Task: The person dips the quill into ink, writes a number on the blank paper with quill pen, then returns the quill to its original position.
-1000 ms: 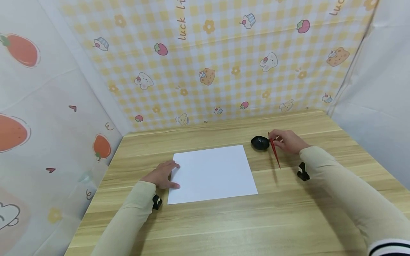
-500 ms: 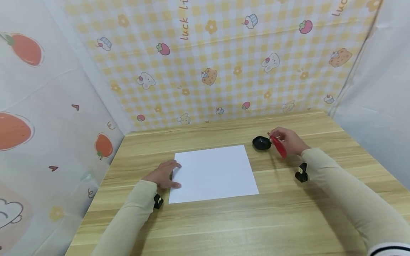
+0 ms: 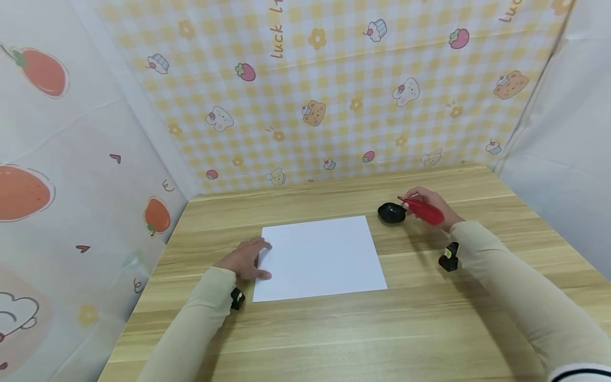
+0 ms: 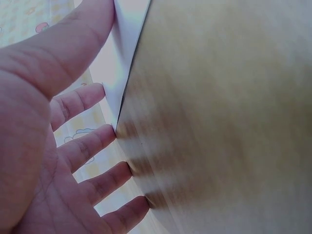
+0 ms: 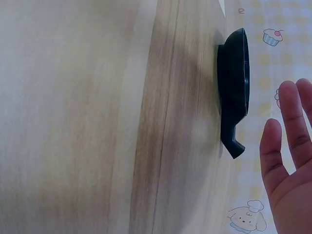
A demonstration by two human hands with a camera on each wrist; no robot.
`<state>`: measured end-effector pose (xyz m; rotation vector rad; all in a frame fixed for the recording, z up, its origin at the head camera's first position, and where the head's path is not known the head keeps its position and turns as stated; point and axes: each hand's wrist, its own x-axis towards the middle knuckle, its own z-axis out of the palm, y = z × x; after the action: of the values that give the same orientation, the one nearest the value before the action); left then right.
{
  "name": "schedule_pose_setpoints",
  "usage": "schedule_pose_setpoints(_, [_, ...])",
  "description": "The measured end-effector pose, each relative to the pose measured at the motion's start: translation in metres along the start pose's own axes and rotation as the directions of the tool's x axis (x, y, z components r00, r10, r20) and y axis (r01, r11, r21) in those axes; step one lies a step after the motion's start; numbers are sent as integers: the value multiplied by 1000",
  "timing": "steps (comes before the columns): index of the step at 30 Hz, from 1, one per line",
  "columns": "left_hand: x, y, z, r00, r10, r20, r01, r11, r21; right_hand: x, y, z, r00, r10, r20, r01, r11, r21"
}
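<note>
My left hand [image 3: 244, 260] lies on the left edge of a blank white sheet of paper [image 3: 320, 260], thumb and fingers spread; in the left wrist view the fingertips [image 4: 109, 130] meet the table and sheet. At the back right, my right hand [image 3: 431, 204] pinches a red brush-like stick [image 3: 426, 211] with a brownish tip. Its far end looks wide and blurred, pointing right. The tip hovers by a small black dish [image 3: 392, 213] with a short stub handle, which shows side-on in the right wrist view. There, only some right-hand fingers [image 5: 292, 122] show; the stick is out of frame.
A light wood-grain table [image 3: 334, 339] carries the paper and dish. A yellow checked cloth wall [image 3: 286, 79] stands behind, with white cloth walls [image 3: 563, 159] at both sides. Each sleeve has a black wrist device [image 3: 448, 257].
The red stick has swung up from pointing down toward the front to pointing right, pivoting near its tip. The right hand turns beside the dish; the left hand keeps its place on the paper.
</note>
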<state>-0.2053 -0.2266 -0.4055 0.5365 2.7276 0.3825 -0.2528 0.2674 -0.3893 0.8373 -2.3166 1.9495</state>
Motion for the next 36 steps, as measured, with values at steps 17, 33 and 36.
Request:
schedule_pose_setpoints(17, [-2, 1, -1, 1000, 5, -4, -5, 1000, -20, -3, -4, 6, 990, 101, -94, -102, 995, -7])
schedule_pose_setpoints(33, [3, -7, 5, 1000, 13, -13, -13, 1000, -4, -1, 22, -7, 958, 240, -155, -275, 923, -270])
schedule_pose_setpoints(36, [4, -9, 5, 1000, 17, -13, -17, 1000, -1, 0, 21, -7, 954, 262, -149, -293, 919, -264])
